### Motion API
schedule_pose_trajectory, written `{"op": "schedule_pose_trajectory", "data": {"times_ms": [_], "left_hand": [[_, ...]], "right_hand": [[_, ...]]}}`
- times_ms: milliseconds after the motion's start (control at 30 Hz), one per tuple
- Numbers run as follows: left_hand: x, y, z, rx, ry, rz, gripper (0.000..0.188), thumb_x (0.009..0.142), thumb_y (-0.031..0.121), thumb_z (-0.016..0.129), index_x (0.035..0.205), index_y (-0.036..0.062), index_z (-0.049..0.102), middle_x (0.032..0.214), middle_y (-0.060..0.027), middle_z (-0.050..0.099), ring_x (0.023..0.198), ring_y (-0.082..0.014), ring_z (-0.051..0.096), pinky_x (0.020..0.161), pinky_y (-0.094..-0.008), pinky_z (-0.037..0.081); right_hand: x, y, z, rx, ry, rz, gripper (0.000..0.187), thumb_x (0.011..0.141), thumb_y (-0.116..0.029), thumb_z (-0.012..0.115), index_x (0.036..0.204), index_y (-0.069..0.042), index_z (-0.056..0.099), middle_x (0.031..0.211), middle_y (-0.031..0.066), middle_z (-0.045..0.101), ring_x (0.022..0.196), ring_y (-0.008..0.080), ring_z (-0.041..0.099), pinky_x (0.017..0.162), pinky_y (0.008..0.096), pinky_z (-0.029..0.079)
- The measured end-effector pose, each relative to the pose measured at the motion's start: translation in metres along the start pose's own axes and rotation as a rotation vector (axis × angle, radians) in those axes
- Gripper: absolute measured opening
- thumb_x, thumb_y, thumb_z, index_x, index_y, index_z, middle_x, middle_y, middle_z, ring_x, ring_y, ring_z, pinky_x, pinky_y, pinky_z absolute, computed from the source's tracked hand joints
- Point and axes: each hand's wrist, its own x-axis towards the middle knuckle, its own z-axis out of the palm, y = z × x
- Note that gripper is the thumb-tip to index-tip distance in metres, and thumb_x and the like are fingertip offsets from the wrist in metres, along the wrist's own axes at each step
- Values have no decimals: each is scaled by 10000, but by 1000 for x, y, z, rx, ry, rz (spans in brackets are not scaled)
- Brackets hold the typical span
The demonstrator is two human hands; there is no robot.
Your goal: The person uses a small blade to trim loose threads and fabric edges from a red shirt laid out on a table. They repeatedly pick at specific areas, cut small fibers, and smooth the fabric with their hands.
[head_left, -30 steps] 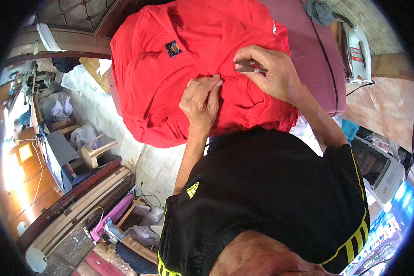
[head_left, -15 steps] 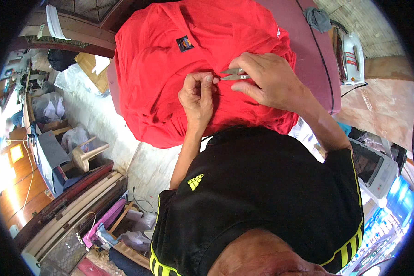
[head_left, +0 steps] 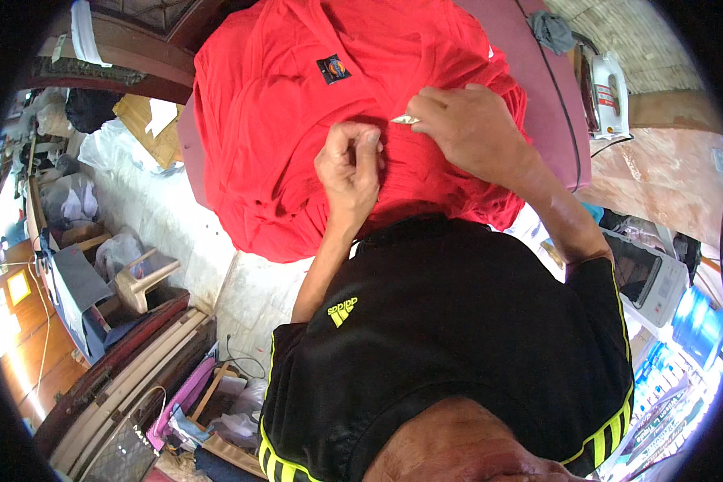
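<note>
A large heap of red cloth, a red garment (head_left: 289,153) with a small dark neck label (head_left: 333,70), lies spread before me. My left hand (head_left: 349,165) is closed over its middle, thumb and fingers pinched together at the cloth; the fingertips partly hide what they grip. To its right my right hand (head_left: 474,132) is wrapped round a pair of thread snips (head_left: 405,120). Only the pale, pointed blade tips stick out, aimed left and close together. A short gap separates them from my left fingertips. The handles are hidden in my palm.
The garment rests on a mauve padded surface (head_left: 558,104) crossed by a dark cord. At the right stand a white iron (head_left: 610,96) and a grey cloth (head_left: 553,32). A white appliance (head_left: 647,281) stands lower right; a wooden stool (head_left: 145,277) and plastic bags are at left.
My right hand has drawn slightly up and turned, and the snips' blades have come together and moved away from my left fingertips. My left hand stays pinched, nearly in place.
</note>
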Motion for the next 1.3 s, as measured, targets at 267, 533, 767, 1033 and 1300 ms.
{"op": "schedule_pose_trajectory", "data": {"times_ms": [267,533,767,1033,1300], "left_hand": [[5,71,-76,372,-669,22,156,837,118,774,806,-2,679,744,-116,643,711,-249,659,644,-356,490],[42,26,26,385,-301,336,219,769,-17,767,982,26,745,968,-121,725,928,-245,698,827,-330,538],[43,23,28,363,-325,360,226,752,-24,780,967,46,762,921,-105,720,851,-234,677,796,-311,519],[20,13,21,312,-288,440,145,754,-35,774,859,64,750,830,-67,710,787,-223,666,718,-316,485],[3,26,30,360,-49,478,329,732,1,811,1040,30,697,954,-121,670,845,-285,639,750,-354,500]], "right_hand": [[-35,43,-39,533,102,155,369,743,105,599,1092,-15,627,1110,88,654,968,191,681,818,343,550],[-41,51,-18,427,201,65,292,710,127,634,977,11,613,949,73,636,780,191,629,675,301,504],[-51,58,-12,548,271,131,285,714,149,617,961,8,627,931,79,652,719,146,619,625,280,495],[-55,48,-9,522,236,7,324,716,115,657,1017,-4,665,1005,93,687,793,172,678,652,308,534],[-50,33,-26,571,182,98,323,761,-15,698,1070,-48,609,959,117,697,859,285,717,729,374,580]]}}
